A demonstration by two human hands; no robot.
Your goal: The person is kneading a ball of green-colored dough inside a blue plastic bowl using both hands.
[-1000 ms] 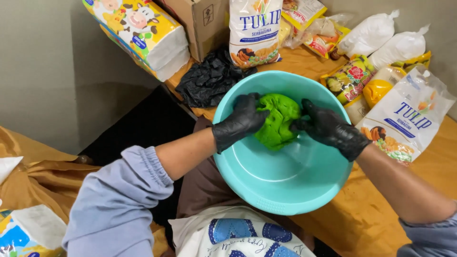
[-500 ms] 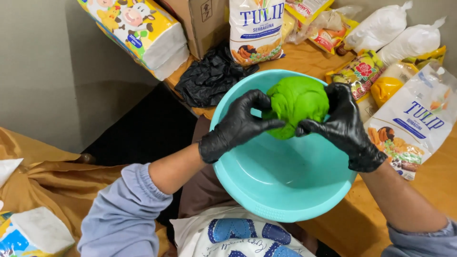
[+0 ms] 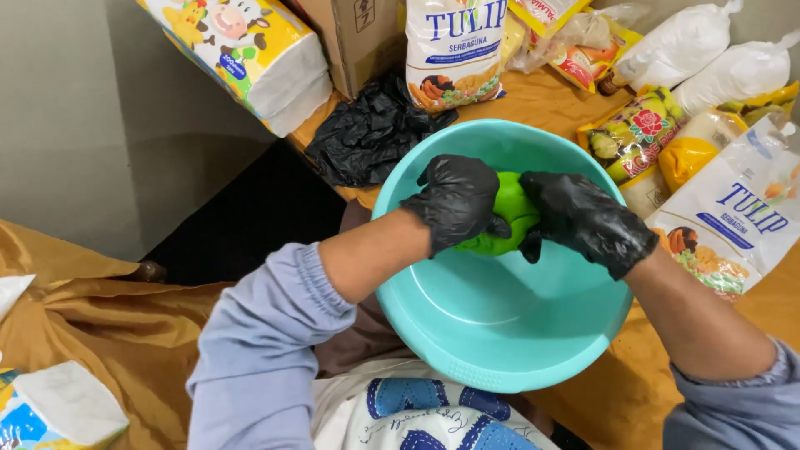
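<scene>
Fingers of left hand (image 3: 457, 200) and right hand (image 3: 588, 218) are closed around green dough (image 3: 507, 218) over teal basin (image 3: 500, 350); kneading is judged unfinished.

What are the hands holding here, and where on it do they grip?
Both gloved hands, left hand and right hand, clasp a green dough lump by its opposite sides, over the teal bowl.

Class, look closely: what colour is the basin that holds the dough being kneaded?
The basin is plain turquoise, seen best in the head view; the dough inside is bright green.
</scene>
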